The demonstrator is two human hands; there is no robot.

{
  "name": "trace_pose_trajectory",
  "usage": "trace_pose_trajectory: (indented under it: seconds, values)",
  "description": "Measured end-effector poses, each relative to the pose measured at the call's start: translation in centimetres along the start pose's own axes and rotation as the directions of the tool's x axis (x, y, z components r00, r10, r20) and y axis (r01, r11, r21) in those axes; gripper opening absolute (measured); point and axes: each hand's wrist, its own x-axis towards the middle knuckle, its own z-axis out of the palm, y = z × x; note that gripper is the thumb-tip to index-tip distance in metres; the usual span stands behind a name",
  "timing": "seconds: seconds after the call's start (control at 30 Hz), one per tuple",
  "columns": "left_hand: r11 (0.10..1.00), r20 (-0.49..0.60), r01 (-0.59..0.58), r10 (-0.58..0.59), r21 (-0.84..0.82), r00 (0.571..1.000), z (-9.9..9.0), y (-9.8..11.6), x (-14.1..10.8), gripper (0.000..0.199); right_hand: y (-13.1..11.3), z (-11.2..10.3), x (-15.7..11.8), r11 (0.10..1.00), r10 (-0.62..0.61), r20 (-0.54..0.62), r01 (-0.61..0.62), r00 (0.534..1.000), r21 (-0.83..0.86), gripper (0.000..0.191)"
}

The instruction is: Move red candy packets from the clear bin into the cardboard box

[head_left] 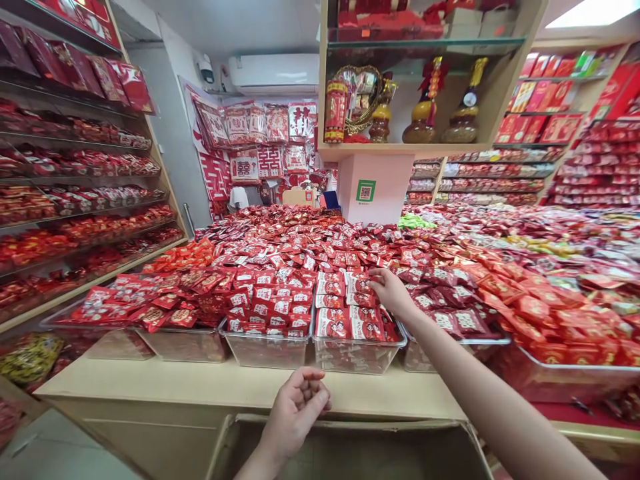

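Observation:
My right hand (pixel 393 292) reaches over a clear plastic bin (pixel 357 358) of small red-and-white packets. Its thumb and fingers are pinched at the edge of a packet (pixel 361 283) in the back rows. The packets stand in neat rows, and those in front show a printed cartoon figure. My left hand (pixel 299 408) is loosely closed, with nothing visible in it. It hovers at the front edge of the counter (pixel 190 381), above the rim of an open cardboard box (pixel 395 427). What the packets contain is hidden.
Similar bins flank this one: red packets (pixel 273 300) to the left, dark red ones (pixel 447 300) and orange-red ones (pixel 555 320) to the right. More packets heap up behind. A pillar (pixel 377 177) supports a display cabinet (pixel 425 150) overhead. Stocked shelves (pixel 85 143) line the left wall.

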Motion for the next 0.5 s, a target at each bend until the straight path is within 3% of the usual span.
trace_pose_trajectory:
  seconds: [0.13, 0.5]
  values:
    - [0.999, -0.011, -0.042, 0.042, 0.011, 0.999, -0.1, -0.8, 0.0, 0.021, 1.3, 0.8, 3.3, 0.99, 0.043, 0.025, -0.039, 0.999, -0.139, 0.026]
    - [0.995, 0.079, -0.033, 0.026, 0.089, 0.997, -0.5, -0.6, 0.2, 0.014, 2.0, 1.1, 3.3, 0.932, -0.062, 0.04, 0.072, 0.997, -0.354, 0.016]
